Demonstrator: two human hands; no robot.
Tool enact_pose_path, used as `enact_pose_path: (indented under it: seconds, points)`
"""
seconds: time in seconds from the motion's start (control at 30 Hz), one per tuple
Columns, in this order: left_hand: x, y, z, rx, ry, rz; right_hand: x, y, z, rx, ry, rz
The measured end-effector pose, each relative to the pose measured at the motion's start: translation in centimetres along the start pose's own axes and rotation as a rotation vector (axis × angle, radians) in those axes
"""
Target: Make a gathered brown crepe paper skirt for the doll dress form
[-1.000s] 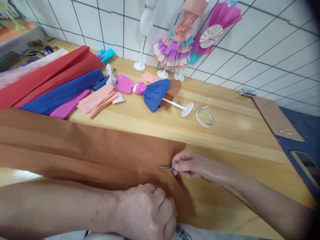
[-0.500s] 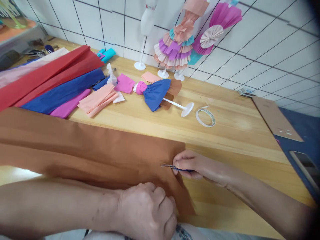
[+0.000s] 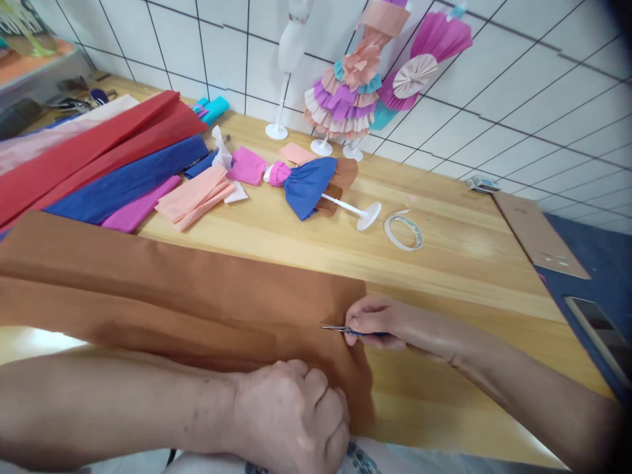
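Taking the scissors (image 3: 336,328) as the middle of a clock face, the right hand (image 3: 378,322) comes in from three o'clock and is wrapped around their dark blue handle. The blades point to nine o'clock and lie over the brown paper (image 3: 197,276), near its right end. That paper is spread along the near side of the counter (image 3: 459,263) and runs from the scissors out to nine o'clock, with a long fold down its length.

The left hand (image 3: 291,415) is at seven o'clock, clenched in a fist at the paper's near edge. Its fingertips are tucked out of sight, so I can't tell whether it pinches the paper or only presses on it.

Between eleven and twelve o'clock a doll stand in a blue skirt (image 3: 309,184) lies on its side, its white base (image 3: 369,216) tipped toward four o'clock. A roll of tape (image 3: 403,232) lies flat at one o'clock. Toward ten o'clock are long pieces of red paper (image 3: 113,148) and blue paper (image 3: 133,181), with peach paper (image 3: 197,197) nearer the doll stand. By the tiled wall (image 3: 222,46), a ruffled paper dress (image 3: 343,99) stands at twelve o'clock. A sheet of cardboard (image 3: 540,230) lies at two o'clock, and a phone (image 3: 595,329) lies at three, well apart from the right hand.
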State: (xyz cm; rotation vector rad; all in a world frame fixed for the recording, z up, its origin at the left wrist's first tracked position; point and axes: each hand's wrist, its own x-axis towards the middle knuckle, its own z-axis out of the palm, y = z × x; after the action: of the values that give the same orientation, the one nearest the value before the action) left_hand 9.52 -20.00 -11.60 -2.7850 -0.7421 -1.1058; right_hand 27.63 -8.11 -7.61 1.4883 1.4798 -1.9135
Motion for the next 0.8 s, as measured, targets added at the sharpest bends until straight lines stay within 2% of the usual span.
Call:
enact_pose_path:
  seconds: [0.5, 0.8]
  points:
    - [-0.21, 0.12, 0.23, 0.004, -0.001, -0.007, -0.06, 0.89, -0.34, 0.045, -0.005, -0.031]
    - [0.09, 0.07, 0.16, 0.006, 0.0, -0.004, 0.42, 0.16, 0.54, -0.013, 0.043, -0.009]
